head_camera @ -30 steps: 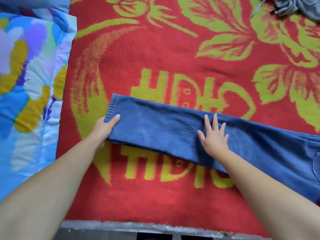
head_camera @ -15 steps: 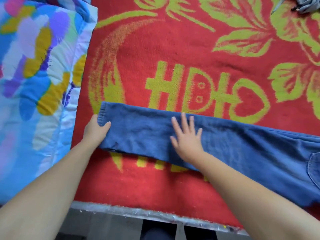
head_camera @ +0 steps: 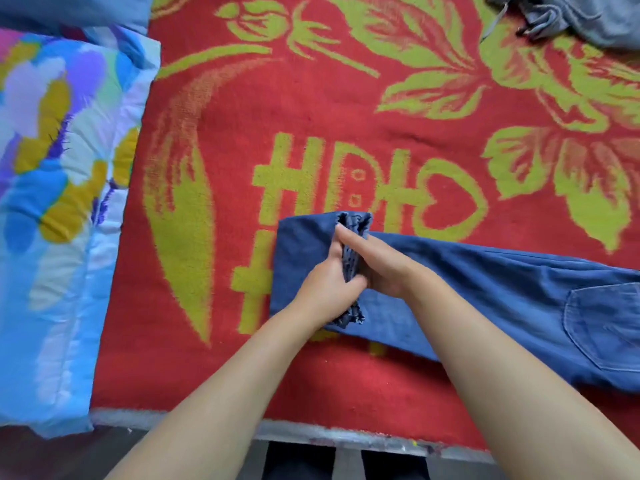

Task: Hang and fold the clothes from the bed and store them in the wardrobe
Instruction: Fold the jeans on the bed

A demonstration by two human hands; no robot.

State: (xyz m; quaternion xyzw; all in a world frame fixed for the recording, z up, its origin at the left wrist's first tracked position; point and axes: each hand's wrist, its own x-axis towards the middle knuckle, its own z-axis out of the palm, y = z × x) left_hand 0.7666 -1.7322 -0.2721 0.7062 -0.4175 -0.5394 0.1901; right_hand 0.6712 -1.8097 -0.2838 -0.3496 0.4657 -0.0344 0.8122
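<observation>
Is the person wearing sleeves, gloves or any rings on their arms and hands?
No. Both forearms are bare right down to the bottom edge of the picture, with no sleeves showing. The left hand and the right hand wear no gloves, and no ring, watch or bracelet shows on the parts in view.

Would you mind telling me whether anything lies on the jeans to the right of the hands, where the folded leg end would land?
Nothing visible does. The left hand grips the hem of the jeans; the right hand presses beside it. The denim to their right is bare, and the grey garment lies apart at the far corner.
</observation>
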